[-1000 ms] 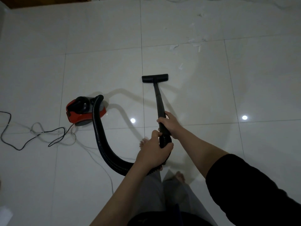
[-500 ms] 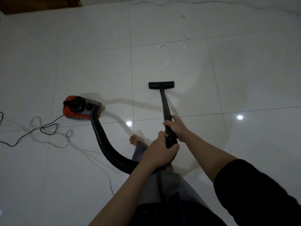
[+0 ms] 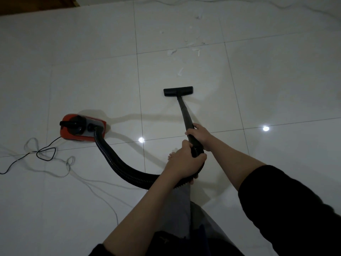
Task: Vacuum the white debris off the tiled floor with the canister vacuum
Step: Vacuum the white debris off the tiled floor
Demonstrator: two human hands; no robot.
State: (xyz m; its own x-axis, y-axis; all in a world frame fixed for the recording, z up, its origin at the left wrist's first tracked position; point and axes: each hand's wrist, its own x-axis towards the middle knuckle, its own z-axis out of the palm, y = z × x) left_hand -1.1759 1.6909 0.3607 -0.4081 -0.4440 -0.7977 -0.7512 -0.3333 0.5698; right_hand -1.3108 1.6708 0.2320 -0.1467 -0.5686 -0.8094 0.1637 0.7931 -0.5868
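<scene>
Head view. Both hands clamped on the black wand (image 3: 185,115): right hand (image 3: 200,134) wrapped round it higher up the tube, left hand (image 3: 185,162) gripping just behind it, where the ribbed hose (image 3: 118,166) joins. The two hands nearly touch.

Nozzle (image 3: 178,91) flat on the tiled floor (image 3: 276,89), wand sloping back from it to the hands. White debris (image 3: 180,71) lies just beyond the nozzle, not touching it; more scraps (image 3: 195,49) scattered farther off, near a grout line.

Canister (image 3: 82,127), red and black, sits on the floor well left of the nozzle. The hose curves from it down to the left hand. Black cord (image 3: 45,153) loops on the floor left of the canister.

A bare foot (image 3: 172,156) shows just below the left hand.
</scene>
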